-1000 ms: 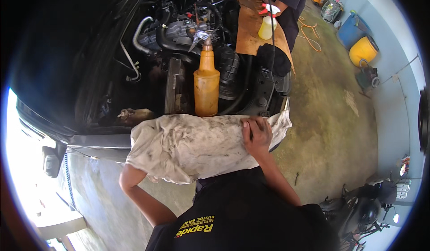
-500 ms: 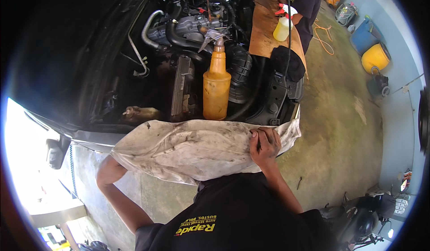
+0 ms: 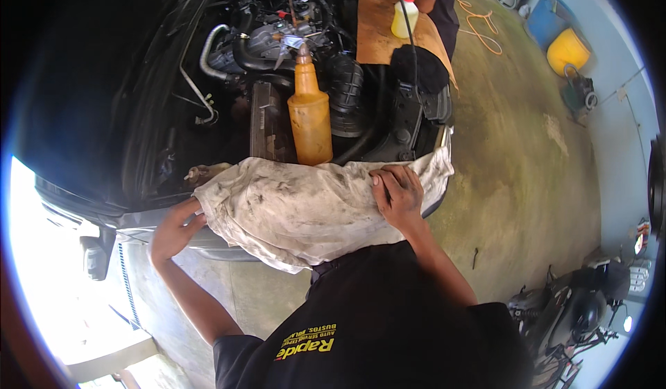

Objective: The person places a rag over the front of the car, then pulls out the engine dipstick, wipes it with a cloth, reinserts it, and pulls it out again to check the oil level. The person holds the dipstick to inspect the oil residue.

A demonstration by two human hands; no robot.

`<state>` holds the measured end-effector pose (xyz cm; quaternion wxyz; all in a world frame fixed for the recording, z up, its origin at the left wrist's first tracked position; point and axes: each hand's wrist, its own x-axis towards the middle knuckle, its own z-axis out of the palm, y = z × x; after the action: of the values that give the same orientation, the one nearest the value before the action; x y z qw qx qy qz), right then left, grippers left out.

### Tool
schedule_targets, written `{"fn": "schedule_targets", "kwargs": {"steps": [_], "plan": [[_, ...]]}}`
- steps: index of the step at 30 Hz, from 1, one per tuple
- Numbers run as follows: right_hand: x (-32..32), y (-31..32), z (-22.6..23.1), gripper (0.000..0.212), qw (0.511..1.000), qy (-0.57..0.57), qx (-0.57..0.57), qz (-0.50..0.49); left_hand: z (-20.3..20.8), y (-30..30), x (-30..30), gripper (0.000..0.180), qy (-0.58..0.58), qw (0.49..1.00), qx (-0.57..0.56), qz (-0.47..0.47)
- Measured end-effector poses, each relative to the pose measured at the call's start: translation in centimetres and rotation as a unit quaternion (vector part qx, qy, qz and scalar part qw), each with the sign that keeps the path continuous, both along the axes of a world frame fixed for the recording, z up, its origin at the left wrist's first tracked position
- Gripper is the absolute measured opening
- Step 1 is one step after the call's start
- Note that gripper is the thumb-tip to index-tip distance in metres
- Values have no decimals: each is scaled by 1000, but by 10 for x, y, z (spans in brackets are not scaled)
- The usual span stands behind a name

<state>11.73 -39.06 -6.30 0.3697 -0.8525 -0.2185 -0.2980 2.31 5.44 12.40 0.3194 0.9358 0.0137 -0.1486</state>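
Observation:
A large off-white cloth with dark smudges lies draped over the front edge of the open engine bay. At its left end is my left hand, its fingers bent against the cloth's edge and their tips partly hidden. My right hand presses on the right part of the cloth, fingers curled into the fabric. Just beyond the cloth, an amber spray bottle with a stained neck stands upright among the engine parts. Neither hand touches it.
Behind the bottle are the engine and a ribbed black hose. A yellow-liquid spray bottle stands on a brown board, near another person. At right are a yellow drum, a blue container and a motorcycle.
My left hand has come up from beneath the cloth to its left edge, and that end has shifted right and bunched. My right hand stays on the cloth. The whole view has shifted.

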Motion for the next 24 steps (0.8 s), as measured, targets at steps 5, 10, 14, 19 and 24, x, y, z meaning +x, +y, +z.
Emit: {"fn": "schedule_targets", "kwargs": {"steps": [5,10,14,19,24], "plan": [[0,0,-5,4,1000,-6,10,-10,52,-51,-18,22,-148,983,83,-69],[-1,8,-7,3,1000,-17,-3,-25,48,-218,-22,31,-251,811,-257,-462],[-2,6,-10,5,1000,-4,-14,-18,24,-274,-29,36,-249,656,-437,-562],[-4,3,-11,7,998,9,-48,-31,39,-297,-28,26,-225,669,-605,-369],[-3,5,-6,8,998,-5,-44,-35,59,-324,-45,20,-167,603,-744,-235]]}}
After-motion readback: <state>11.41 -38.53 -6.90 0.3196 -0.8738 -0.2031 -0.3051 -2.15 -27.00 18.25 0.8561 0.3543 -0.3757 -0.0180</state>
